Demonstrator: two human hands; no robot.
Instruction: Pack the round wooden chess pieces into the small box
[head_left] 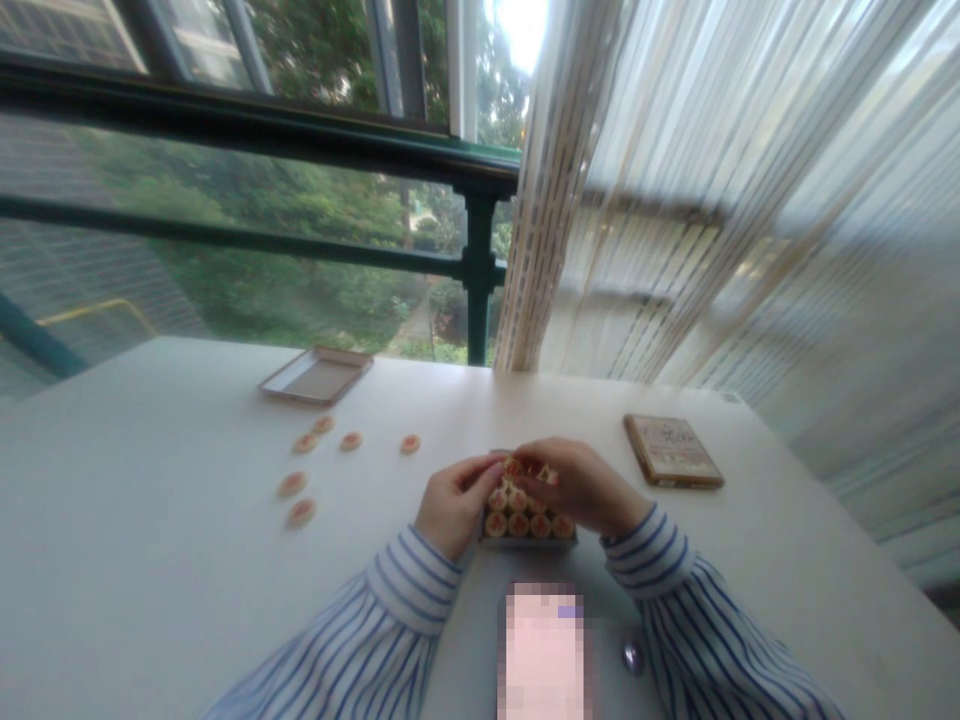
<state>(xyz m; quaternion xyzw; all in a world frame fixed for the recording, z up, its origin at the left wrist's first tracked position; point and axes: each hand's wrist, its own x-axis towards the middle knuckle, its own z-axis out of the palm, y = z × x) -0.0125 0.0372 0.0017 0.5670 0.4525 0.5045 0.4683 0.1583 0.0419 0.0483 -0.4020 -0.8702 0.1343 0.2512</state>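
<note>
Several round Chinese chess pieces (518,525) with red characters stand in rows in a small box (529,543) in front of me. My left hand (454,500) is closed at the box's left side, thumb and forefinger pinched together at a chess piece (512,466) near the far rim. From the right, my right hand (581,482) reaches over the box with curled fingers, its thumb and forefinger around that same piece. Its other fingers cover part of the far rows, so the pieces beneath are partly hidden.
Several loose chess pieces (292,483) lie left on the white table (150,520). Behind them is a shallow tray (319,378). At right lies a flat, printed box or book (673,450). A blurred-out phone-shaped object (544,650) and a shiny round object (632,656) are near me.
</note>
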